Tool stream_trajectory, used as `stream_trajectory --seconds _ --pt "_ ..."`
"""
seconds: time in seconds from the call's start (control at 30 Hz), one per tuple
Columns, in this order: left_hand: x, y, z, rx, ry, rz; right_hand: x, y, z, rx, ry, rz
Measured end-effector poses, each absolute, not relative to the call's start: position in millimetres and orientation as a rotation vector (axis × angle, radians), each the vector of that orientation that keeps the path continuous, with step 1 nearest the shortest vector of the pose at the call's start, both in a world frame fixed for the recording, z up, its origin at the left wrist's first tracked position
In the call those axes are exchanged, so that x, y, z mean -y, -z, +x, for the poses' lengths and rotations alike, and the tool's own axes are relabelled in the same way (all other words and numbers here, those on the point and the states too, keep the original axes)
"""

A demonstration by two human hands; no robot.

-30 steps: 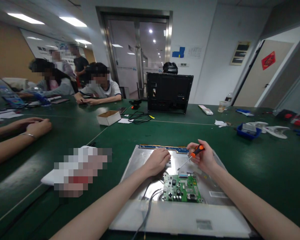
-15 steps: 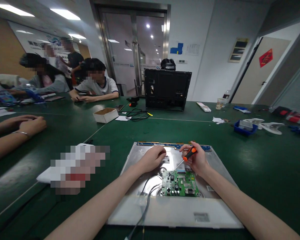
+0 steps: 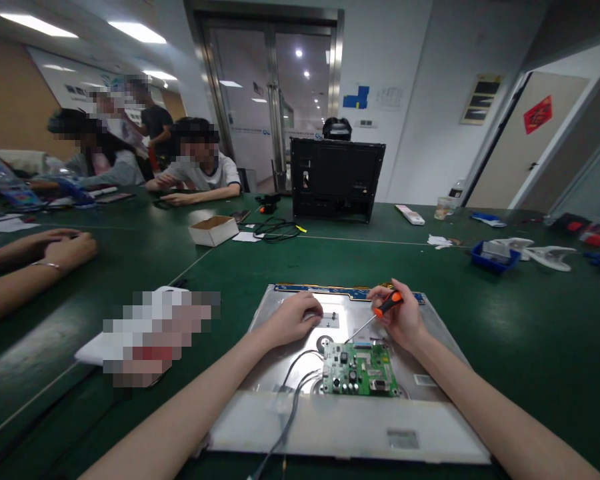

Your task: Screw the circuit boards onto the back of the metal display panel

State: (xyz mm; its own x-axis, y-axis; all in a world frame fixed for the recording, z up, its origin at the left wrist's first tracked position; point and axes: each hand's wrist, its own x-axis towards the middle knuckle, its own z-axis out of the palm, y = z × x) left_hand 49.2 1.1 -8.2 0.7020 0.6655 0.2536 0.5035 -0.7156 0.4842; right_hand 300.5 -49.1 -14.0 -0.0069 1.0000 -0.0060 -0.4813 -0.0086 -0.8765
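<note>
My right hand (image 3: 403, 317) grips a screwdriver (image 3: 389, 304) by its black and orange handle. Its thin shaft slants down to the left, with the tip at the upper edge of a green circuit board (image 3: 360, 370). This board lies on the silver back of a display panel (image 3: 270, 427). To the left, my left hand (image 3: 297, 319) rests over the panel with its fingers curled together; whatever they hold, if anything, is hidden. Beside those fingertips is a small metal plate (image 3: 331, 321) with tiny dark spots. Dark cables (image 3: 296, 407) run from the board's left side toward me.
Beyond the panel stand a black monitor housing (image 3: 337, 180), a white box (image 3: 214, 231) and a coiled black cable (image 3: 277, 229). A blue tray (image 3: 495, 259) is on the right. At left, another person's hands (image 3: 70, 247) rest on the green table (image 3: 220, 270) near a blurred white item (image 3: 93, 347).
The screwdriver tip has shifted from over the board to its upper edge, and my right hand has moved slightly right. My left hand has drawn left, uncovering more of the small plate.
</note>
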Motion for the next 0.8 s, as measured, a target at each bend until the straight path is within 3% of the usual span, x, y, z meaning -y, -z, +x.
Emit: stream_trajectory --seconds 0.8 --pt "32 -2 47 -0.871 -0.49 2.041 50 15 297 0.833 -1.366 -0.87"
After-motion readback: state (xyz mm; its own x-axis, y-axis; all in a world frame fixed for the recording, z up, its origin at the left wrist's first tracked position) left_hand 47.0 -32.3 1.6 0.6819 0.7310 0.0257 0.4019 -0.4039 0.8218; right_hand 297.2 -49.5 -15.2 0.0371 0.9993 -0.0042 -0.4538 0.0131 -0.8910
